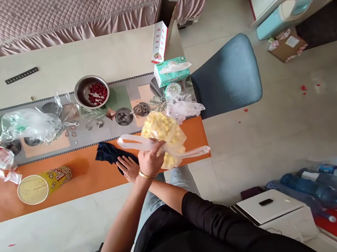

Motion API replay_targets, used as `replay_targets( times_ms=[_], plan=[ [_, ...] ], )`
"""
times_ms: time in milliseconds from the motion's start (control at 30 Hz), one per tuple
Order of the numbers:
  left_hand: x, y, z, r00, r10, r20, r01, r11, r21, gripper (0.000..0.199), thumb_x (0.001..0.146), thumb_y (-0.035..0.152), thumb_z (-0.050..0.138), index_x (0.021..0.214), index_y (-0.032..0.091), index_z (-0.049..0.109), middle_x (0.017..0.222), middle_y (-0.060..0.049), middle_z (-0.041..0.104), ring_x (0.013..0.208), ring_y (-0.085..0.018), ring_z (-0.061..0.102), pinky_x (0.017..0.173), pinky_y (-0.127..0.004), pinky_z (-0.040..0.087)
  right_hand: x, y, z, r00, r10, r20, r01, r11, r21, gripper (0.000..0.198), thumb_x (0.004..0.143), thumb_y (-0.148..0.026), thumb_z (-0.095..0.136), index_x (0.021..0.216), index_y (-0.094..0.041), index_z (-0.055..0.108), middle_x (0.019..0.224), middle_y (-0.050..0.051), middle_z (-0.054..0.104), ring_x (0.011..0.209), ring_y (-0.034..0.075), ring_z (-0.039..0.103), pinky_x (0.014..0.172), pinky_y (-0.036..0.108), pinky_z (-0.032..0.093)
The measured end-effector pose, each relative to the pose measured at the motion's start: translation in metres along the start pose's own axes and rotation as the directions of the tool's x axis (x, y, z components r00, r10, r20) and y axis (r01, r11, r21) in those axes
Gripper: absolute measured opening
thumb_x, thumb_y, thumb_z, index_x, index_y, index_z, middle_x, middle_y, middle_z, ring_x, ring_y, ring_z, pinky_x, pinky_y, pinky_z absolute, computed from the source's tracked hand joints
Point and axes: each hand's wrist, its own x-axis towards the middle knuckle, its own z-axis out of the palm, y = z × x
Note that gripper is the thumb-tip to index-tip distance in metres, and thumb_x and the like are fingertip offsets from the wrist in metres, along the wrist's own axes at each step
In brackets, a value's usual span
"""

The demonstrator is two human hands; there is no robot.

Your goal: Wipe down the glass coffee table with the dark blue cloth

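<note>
My left hand [151, 158], with a gold bangle at the wrist, is closed around the neck of a clear plastic bag [163, 133] filled with yellow puffed pieces like popcorn. The bag's handles stick out to both sides over the table's near right corner. Crossing beneath the left wrist, my right arm reaches to the left. My right hand [128, 168] lies with fingers stretched out on a crumpled dark blue cloth [107, 152], pressing it to the orange tabletop. Left of the cloth, a yellow popcorn bucket [46, 184] lies on its side.
On the table runner [128, 92] are a metal bowl [82, 91] of red pieces, crumpled plastic bags [31, 125] and a tissue pack [173, 71]. An opened box [159, 43] stands behind. A grey-blue chair [228, 76] adjoins the table's right end; large bottles [319, 188] lie at lower right.
</note>
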Motion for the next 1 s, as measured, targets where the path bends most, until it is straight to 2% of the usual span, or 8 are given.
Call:
replay_targets(
  times_ms=[100,233,333,467,600,700,900,1000],
  plan=[
    [0.007,0.028,0.021,0.974,0.203,0.104,-0.199,0.979,-0.051,0.031,0.088,0.015,0.053,0.108,0.026,0.075,0.106,-0.008,0.073,0.089,-0.019,0.068,0.075,-0.028,0.051,-0.001,0.009,0.011,0.996,-0.082,0.016,0.084,0.992,-0.095,0.059,0.096,-0.012,0.047,0.154,-0.015,0.035,0.166,0.009,0.024,0.154,0.026,0.02,0.126,0.044,0.022],
    [0.025,0.053,0.043,0.8,0.504,0.326,-0.484,0.863,-0.146,0.032,0.095,0.015,0.05,0.111,0.028,0.073,0.106,-0.009,0.067,0.095,-0.019,0.061,0.077,-0.029,0.045,0.002,0.015,0.02,0.995,-0.095,0.031,0.099,0.986,-0.136,0.058,0.097,-0.012,0.043,0.155,-0.016,0.035,0.167,0.008,0.022,0.155,0.024,0.018,0.126,0.044,0.023],
    [0.038,0.057,0.064,0.702,0.57,0.427,-0.548,0.815,-0.187,0.029,0.099,0.019,0.046,0.106,0.027,0.073,0.111,-0.01,0.064,0.099,-0.019,0.058,0.079,-0.031,0.04,0.003,0.016,0.023,0.995,-0.094,0.023,0.096,0.983,-0.155,0.058,0.097,-0.012,0.043,0.154,-0.016,0.036,0.167,0.007,0.023,0.155,0.024,0.019,0.126,0.044,0.023],
    [0.046,0.049,0.092,0.648,0.585,0.488,-0.566,0.798,-0.205,0.031,0.099,0.015,0.043,0.1,0.024,0.072,0.108,-0.01,0.064,0.1,-0.02,0.056,0.081,-0.033,0.039,0.003,0.017,0.026,0.995,-0.098,0.024,0.1,0.979,-0.177,0.06,0.096,-0.013,0.045,0.155,-0.016,0.035,0.167,0.006,0.021,0.154,0.025,0.019,0.126,0.044,0.022],
    [0.046,0.042,0.105,0.669,0.564,0.485,-0.54,0.816,-0.204,0.031,0.099,0.015,0.043,0.102,0.023,0.073,0.11,-0.011,0.064,0.105,-0.022,0.057,0.086,-0.035,0.042,0.004,0.017,0.029,0.996,-0.082,0.021,0.085,0.976,-0.202,0.059,0.097,-0.013,0.043,0.156,-0.017,0.034,0.167,0.004,0.02,0.154,0.024,0.019,0.126,0.044,0.023],
    [0.042,0.04,0.104,0.712,0.543,0.446,-0.509,0.836,-0.205,0.026,0.098,0.021,0.05,0.105,0.026,0.075,0.127,-0.012,0.061,0.123,-0.025,0.052,0.1,-0.042,0.041,0.005,0.015,0.031,0.998,-0.068,0.017,0.07,0.972,-0.222,0.059,0.097,-0.013,0.042,0.155,-0.018,0.034,0.168,0.004,0.02,0.154,0.024,0.018,0.126,0.044,0.023],
    [0.026,0.027,0.086,0.766,0.52,0.378,-0.458,0.854,-0.246,0.038,0.098,0.016,0.048,0.124,0.035,0.068,0.149,-0.009,0.049,0.139,-0.025,0.043,0.112,-0.048,0.037,0.005,0.013,0.027,0.997,-0.057,0.05,0.067,0.97,-0.233,0.06,0.096,-0.013,0.044,0.156,-0.019,0.034,0.167,0.004,0.021,0.154,0.024,0.02,0.126,0.044,0.024],
    [0.03,0.004,0.073,0.826,0.467,0.315,-0.4,0.88,-0.255,0.048,0.093,0.007,0.047,0.129,0.034,0.065,0.151,-0.008,0.046,0.138,-0.023,0.045,0.109,-0.046,0.042,0.011,0.01,0.024,0.996,-0.059,0.063,0.072,0.971,-0.227,0.061,0.096,-0.014,0.045,0.156,-0.017,0.034,0.167,0.008,0.022,0.154,0.027,0.019,0.125,0.047,0.025]
  ],
)
